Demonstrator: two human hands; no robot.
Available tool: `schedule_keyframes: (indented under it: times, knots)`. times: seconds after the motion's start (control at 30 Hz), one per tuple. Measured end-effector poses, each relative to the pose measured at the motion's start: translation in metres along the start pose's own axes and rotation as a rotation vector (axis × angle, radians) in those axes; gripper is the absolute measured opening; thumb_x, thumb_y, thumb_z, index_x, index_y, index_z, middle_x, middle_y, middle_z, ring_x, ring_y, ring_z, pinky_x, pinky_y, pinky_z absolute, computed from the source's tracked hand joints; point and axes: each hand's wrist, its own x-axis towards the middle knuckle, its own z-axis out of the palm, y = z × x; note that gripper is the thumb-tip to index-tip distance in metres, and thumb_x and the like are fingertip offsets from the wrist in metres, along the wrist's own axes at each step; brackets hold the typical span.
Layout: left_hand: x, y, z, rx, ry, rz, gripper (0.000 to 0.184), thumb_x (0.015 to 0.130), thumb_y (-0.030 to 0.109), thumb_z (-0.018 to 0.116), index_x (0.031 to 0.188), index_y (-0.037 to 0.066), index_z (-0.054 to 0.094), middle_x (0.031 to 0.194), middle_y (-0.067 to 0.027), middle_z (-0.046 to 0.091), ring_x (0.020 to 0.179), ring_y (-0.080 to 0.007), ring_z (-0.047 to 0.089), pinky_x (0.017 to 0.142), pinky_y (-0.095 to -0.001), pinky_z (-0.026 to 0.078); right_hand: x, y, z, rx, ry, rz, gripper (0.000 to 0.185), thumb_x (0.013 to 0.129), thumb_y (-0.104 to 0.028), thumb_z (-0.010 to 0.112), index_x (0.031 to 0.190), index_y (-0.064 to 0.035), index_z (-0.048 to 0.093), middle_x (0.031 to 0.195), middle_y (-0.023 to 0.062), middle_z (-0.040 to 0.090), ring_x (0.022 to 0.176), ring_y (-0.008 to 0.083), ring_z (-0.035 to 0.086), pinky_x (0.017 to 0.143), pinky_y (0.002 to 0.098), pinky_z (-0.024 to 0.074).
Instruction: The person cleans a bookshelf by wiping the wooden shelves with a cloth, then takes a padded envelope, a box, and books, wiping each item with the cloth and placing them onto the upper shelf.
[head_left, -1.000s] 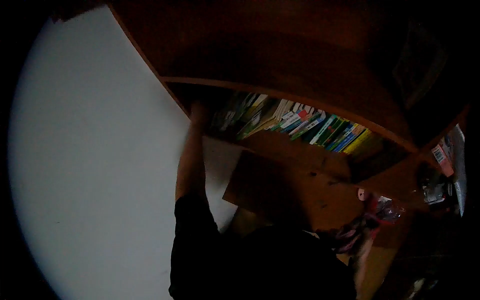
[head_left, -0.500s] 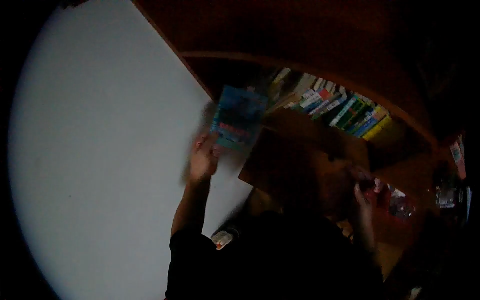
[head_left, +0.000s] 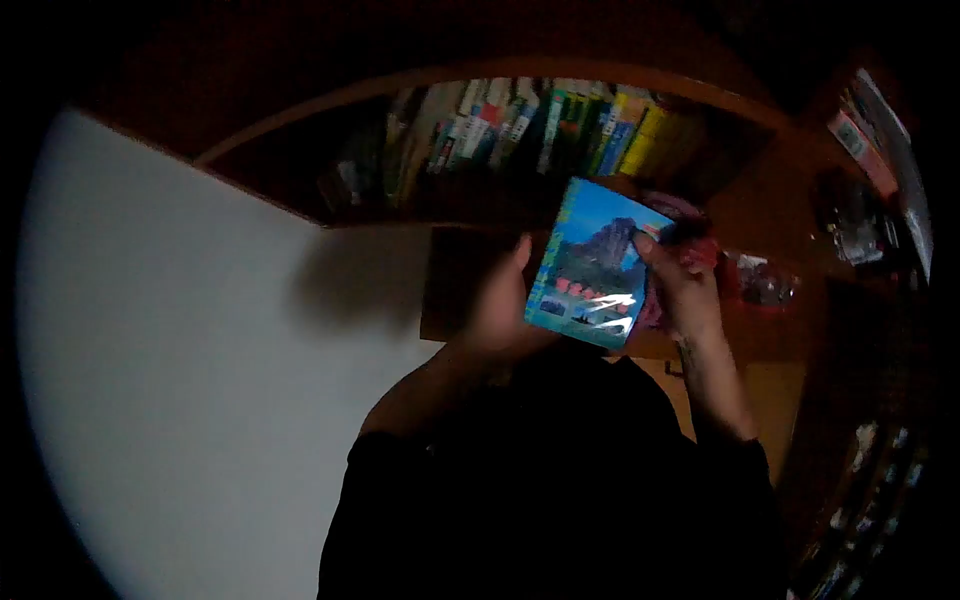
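Observation:
A blue book [head_left: 597, 265] with a mountain picture and pink lettering on its glossy cover is tilted in front of me. My right hand [head_left: 685, 290] grips its right side, the thumb pressed on the cover. A crumpled reddish-purple thing [head_left: 690, 225], perhaps a cloth, shows behind the book against the right hand; whether that hand holds it too I cannot tell. My left hand [head_left: 503, 300] is beside the book's left edge, thumb raised and apart, its fingers blurred by motion. It appears off the book.
Several books [head_left: 540, 130] stand in a row on the dark wooden shelf [head_left: 470, 215] beyond my hands. A shiny clear-and-red package [head_left: 765, 280] lies to the right on the wooden surface. More books or papers [head_left: 870, 150] are at the far right. A white wall [head_left: 200, 380] fills the left.
The book has moved from the left, where my left hand held it, to the middle, and my right hand now grips it. My left hand has let go. The view has turned.

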Motion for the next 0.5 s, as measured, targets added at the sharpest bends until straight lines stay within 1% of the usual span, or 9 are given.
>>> schedule_keyframes:
  times: [0.07, 0.13, 0.17, 0.2, 0.27, 0.33, 0.37, 0.47, 0.5]
  knots:
    - [0.016, 0.004, 0.027, -0.660, -0.046, -0.268, 0.058, 0.093, 0.047, 0.040, 0.132, 0.005, 0.037, 0.126, -0.0188, 0.049, 0.112, -0.0335, 0.051, 0.102, -0.0469, 0.034, -0.004, -0.008, -0.006, -0.165, 0.034, -0.094, 0.033, 0.081, -0.015, 0.070, 0.107, 0.0007, 0.059, 0.098, 0.0067, 0.064, 0.088, 0.0141, 0.060, 0.076, 0.0292, 0.0487]
    - [0.026, -0.001, 0.036, -0.536, -0.167, -0.264, 0.062, 0.092, 0.051, 0.039, 0.134, 0.005, 0.035, 0.130, -0.0196, 0.046, 0.116, -0.0360, 0.048, 0.102, -0.0502, 0.034, -0.005, -0.011, -0.027, -0.567, 0.015, -0.151, 0.033, 0.084, -0.021, 0.068, 0.105, 0.0028, 0.059, 0.097, 0.0069, 0.065, 0.089, 0.0144, 0.060, 0.076, 0.0291, 0.0489]
    - [0.030, -0.005, 0.041, -0.415, -0.286, -0.233, 0.067, 0.090, 0.054, 0.039, 0.136, 0.005, 0.033, 0.133, -0.0204, 0.043, 0.120, -0.0384, 0.044, 0.101, -0.0536, 0.033, -0.011, -0.017, -0.032, -0.564, 0.037, -0.146, 0.033, 0.084, -0.021, 0.068, 0.105, 0.0028, 0.059, 0.097, 0.0069, 0.065, 0.089, 0.0144, 0.060, 0.076, 0.0291, 0.0489]
    - [0.035, -0.012, 0.043, -0.416, -0.292, -0.255, 0.067, 0.090, 0.054, 0.039, 0.136, 0.005, 0.033, 0.133, -0.0204, 0.043, 0.120, -0.0384, 0.044, 0.101, -0.0536, 0.033, -0.018, -0.027, -0.035, -0.525, 0.124, -0.070, 0.033, 0.085, -0.024, 0.066, 0.105, 0.0018, 0.060, 0.095, 0.0068, 0.065, 0.089, 0.0151, 0.060, 0.078, 0.0297, 0.0489]
    - [0.045, -0.022, 0.043, -0.453, -0.239, -0.274, 0.077, 0.088, 0.062, 0.035, 0.138, 0.004, 0.030, 0.137, -0.0231, 0.038, 0.122, -0.0464, 0.039, 0.100, -0.0596, 0.030, -0.028, -0.034, -0.048, -0.477, 0.229, 0.005, 0.033, 0.086, -0.026, 0.065, 0.105, 0.0007, 0.060, 0.093, 0.0068, 0.065, 0.089, 0.0158, 0.060, 0.079, 0.0303, 0.0490]
    - [0.053, -0.022, 0.043, -0.447, -0.305, -0.264, 0.076, 0.087, 0.062, 0.036, 0.138, 0.006, 0.030, 0.136, -0.0222, 0.039, 0.123, -0.0441, 0.039, 0.100, -0.0573, 0.032, -0.035, -0.037, -0.074, -0.289, 0.506, -0.007, 0.044, 0.088, -0.034, 0.060, 0.119, -0.0037, 0.053, 0.111, 0.0095, 0.059, 0.099, 0.0155, 0.056, 0.083, 0.0293, 0.0454]
    - [0.056, -0.022, 0.043, -0.442, -0.365, -0.236, 0.076, 0.087, 0.062, 0.037, 0.138, 0.007, 0.031, 0.135, -0.0213, 0.040, 0.123, -0.0417, 0.039, 0.100, -0.0550, 0.033, -0.042, -0.037, -0.077, -0.285, 0.517, -0.007, 0.044, 0.088, -0.034, 0.060, 0.119, -0.0037, 0.053, 0.111, 0.0095, 0.059, 0.099, 0.0155, 0.056, 0.083, 0.0293, 0.0454]
    - [0.065, -0.029, 0.039, -0.492, -0.330, -0.264, 0.077, 0.086, 0.064, 0.037, 0.138, 0.008, 0.032, 0.135, -0.0198, 0.041, 0.122, -0.0365, 0.042, 0.100, -0.0529, 0.034, -0.080, -0.032, -0.083, -0.197, -0.146, -0.063, 0.058, 0.084, -0.040, 0.063, 0.128, -0.0066, 0.046, 0.123, 0.0114, 0.052, 0.107, 0.0175, 0.051, 0.090, 0.0323, 0.0421]
    - [0.068, -0.031, 0.041, -0.567, -0.332, -0.285, 0.077, 0.085, 0.065, 0.038, 0.137, 0.008, 0.033, 0.135, -0.0191, 0.041, 0.121, -0.0349, 0.043, 0.100, -0.0518, 0.035, -0.084, -0.027, -0.082, -0.366, -0.304, -0.105, 0.062, 0.082, -0.042, 0.064, 0.129, -0.0072, 0.045, 0.127, 0.0126, 0.049, 0.111, 0.0189, 0.049, 0.092, 0.0342, 0.0407]
